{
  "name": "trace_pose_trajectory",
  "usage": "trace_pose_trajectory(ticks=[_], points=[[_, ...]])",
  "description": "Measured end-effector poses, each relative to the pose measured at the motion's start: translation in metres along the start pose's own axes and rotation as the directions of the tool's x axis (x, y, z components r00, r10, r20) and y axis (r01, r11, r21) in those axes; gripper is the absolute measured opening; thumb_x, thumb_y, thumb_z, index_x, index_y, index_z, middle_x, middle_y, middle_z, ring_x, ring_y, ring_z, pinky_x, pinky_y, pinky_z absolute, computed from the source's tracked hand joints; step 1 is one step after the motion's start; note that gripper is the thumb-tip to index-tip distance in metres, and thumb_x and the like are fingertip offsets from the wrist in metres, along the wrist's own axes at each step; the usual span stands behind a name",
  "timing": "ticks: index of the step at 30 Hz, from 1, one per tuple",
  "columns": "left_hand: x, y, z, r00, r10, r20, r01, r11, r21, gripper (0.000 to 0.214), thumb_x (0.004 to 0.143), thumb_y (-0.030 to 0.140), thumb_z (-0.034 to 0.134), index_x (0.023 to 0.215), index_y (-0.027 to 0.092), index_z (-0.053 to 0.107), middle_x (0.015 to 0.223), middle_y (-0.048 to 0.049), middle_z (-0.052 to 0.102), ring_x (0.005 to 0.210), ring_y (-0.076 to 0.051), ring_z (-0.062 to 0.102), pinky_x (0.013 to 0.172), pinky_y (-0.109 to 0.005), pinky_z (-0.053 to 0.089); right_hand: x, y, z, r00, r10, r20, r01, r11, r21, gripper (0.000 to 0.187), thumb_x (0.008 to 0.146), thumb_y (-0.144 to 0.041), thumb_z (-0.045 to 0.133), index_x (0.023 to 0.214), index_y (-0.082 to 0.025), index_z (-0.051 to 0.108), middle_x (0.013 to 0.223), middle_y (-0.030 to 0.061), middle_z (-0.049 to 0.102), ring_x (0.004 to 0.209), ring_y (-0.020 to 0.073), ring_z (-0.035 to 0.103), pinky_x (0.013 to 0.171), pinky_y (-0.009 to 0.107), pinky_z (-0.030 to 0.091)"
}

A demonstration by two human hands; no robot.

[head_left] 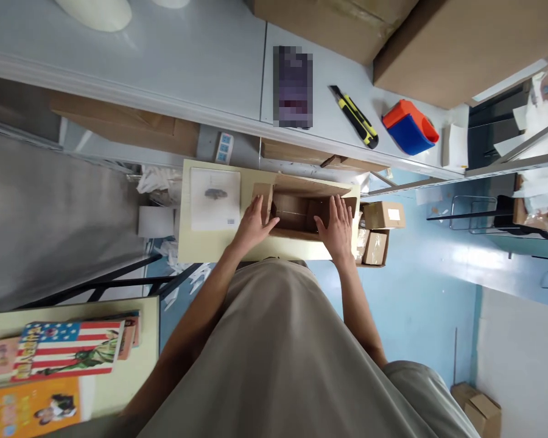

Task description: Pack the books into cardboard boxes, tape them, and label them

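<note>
A small open cardboard box [296, 210] sits on a pale yellow stool top [201, 243] below me. My left hand [253, 226] rests on the box's left flap, fingers stretched flat along it. My right hand [337, 228] lies flat on the right flap, fingers spread. Neither hand grips anything. The inside of the box looks dark, and I see nothing in it. A white sheet [215, 199] with a dark picture lies on the stool top left of the box.
A grey table [187, 61] ahead carries a yellow-black utility knife [355, 117], an orange-blue tape dispenser [410, 128] and large cardboard boxes [456, 42]. Small boxes [380, 230] sit on the blue floor at right. Books [64, 353] lie on a surface at lower left.
</note>
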State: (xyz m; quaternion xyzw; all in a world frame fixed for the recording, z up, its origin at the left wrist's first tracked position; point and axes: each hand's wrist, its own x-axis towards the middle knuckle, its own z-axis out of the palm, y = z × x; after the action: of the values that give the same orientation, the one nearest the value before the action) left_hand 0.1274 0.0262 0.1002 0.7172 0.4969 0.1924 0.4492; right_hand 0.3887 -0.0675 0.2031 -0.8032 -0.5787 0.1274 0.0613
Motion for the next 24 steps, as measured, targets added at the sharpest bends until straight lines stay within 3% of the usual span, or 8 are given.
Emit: trace_pose_trajectory(ticks=[3, 7, 10, 13, 16, 19, 22, 24], points=[[-0.003, -0.025, -0.026, 0.987, -0.073, -0.145, 0.068, 0.997, -0.044, 0.081, 0.101, 0.055, 0.078, 0.172, 0.024, 0.051, 0.172, -0.0215, 0.060, 0.154, -0.038, 0.064, 0.121, -0.054, 0.062, 0.000, -0.049, -0.005, 0.998, -0.059, -0.025, 0.061, 0.993, 0.100, 0.070, 0.118, -0.042, 0.054, 0.182, -0.018, 0.041, 0.186, 0.0204, 0.046, 0.176, 0.0380, 0.040, 0.146, 0.070, 0.031], [-0.003, -0.093, -0.067, 0.918, -0.309, -0.249, 0.299, 0.951, -0.076, 0.055, 0.104, 0.037, 0.066, 0.156, 0.020, 0.063, 0.158, -0.0204, 0.069, 0.140, -0.034, 0.072, 0.112, -0.048, 0.064, -0.003, -0.130, 0.007, 0.975, -0.219, 0.020, 0.204, 0.935, 0.291, 0.059, 0.120, -0.041, 0.050, 0.176, -0.021, 0.051, 0.181, 0.0161, 0.054, 0.172, 0.0310, 0.048, 0.145, 0.055, 0.040], [-0.001, -0.145, -0.089, 0.826, -0.483, -0.290, 0.495, 0.868, -0.036, 0.055, 0.099, 0.029, 0.062, 0.152, 0.012, 0.064, 0.154, -0.0262, 0.068, 0.137, -0.038, 0.072, 0.118, -0.052, 0.059, 0.001, -0.187, 0.046, 0.934, -0.329, 0.138, 0.235, 0.860, 0.454, 0.056, 0.121, -0.040, 0.051, 0.172, -0.019, 0.054, 0.177, 0.0150, 0.059, 0.168, 0.0268, 0.053, 0.143, 0.044, 0.042], [0.001, -0.180, -0.099, 0.789, -0.550, -0.274, 0.576, 0.817, 0.019, 0.054, 0.095, 0.028, 0.063, 0.145, 0.009, 0.066, 0.150, -0.0282, 0.068, 0.138, -0.042, 0.070, 0.126, -0.058, 0.051, 0.019, -0.229, 0.107, 0.881, -0.308, 0.359, 0.081, 0.846, 0.527, 0.061, 0.118, -0.038, 0.058, 0.172, -0.011, 0.051, 0.179, 0.0193, 0.056, 0.166, 0.0277, 0.056, 0.139, 0.039, 0.046], [0.003, -0.195, -0.098, 0.802, -0.556, -0.219, 0.577, 0.815, 0.044, 0.046, 0.091, 0.028, 0.065, 0.133, 0.012, 0.070, 0.138, -0.0257, 0.071, 0.139, -0.043, 0.066, 0.128, -0.057, 0.049, 0.048, -0.249, 0.167, 0.843, -0.060, 0.534, -0.196, 0.891, 0.410, 0.068, 0.113, -0.032, 0.066, 0.170, 0.000, 0.047, 0.178, 0.0297, 0.053, 0.167, 0.0341, 0.055, 0.139, 0.041, 0.043], [0.005, -0.199, -0.092, 0.820, -0.539, -0.194, 0.557, 0.829, 0.052, 0.037, 0.086, 0.028, 0.066, 0.122, 0.018, 0.071, 0.123, -0.0212, 0.072, 0.139, -0.044, 0.061, 0.128, -0.058, 0.047, 0.075, -0.251, 0.208, 0.786, 0.220, 0.577, -0.441, 0.854, 0.275, 0.063, 0.110, -0.031, 0.069, 0.162, 0.000, 0.052, 0.163, 0.0330, 0.066, 0.156, 0.0386, 0.065, 0.131, 0.046, 0.052], [0.005, -0.202, -0.090, 0.825, -0.527, -0.205, 0.546, 0.837, 0.046, 0.035, 0.084, 0.026, 0.066, 0.118, 0.018, 0.070, 0.116, -0.0191, 0.071, 0.135, -0.042, 0.060, 0.127, -0.056, 0.046, 0.088, -0.244, 0.230, 0.778, 0.320, 0.541, -0.506, 0.829, 0.238, 0.050, 0.108, -0.029, 0.069, 0.148, 0.000, 0.060, 0.140, 0.0333, 0.077, 0.137, 0.0414, 0.075, 0.116, 0.049, 0.061], [0.006, -0.204, -0.090, 0.821, -0.536, -0.198, 0.554, 0.832, 0.043, 0.038, 0.084, 0.026, 0.067, 0.120, 0.016, 0.070, 0.114, -0.0184, 0.069, 0.133, -0.041, 0.060, 0.127, -0.053, 0.047, 0.091, -0.238, 0.237, 0.826, 0.268, 0.496, -0.448, 0.846, 0.289, 0.046, 0.106, -0.030, 0.071, 0.142, -0.003, 0.063, 0.125, 0.0285, 0.081, 0.125, 0.0408, 0.079, 0.108, 0.049, 0.063]])
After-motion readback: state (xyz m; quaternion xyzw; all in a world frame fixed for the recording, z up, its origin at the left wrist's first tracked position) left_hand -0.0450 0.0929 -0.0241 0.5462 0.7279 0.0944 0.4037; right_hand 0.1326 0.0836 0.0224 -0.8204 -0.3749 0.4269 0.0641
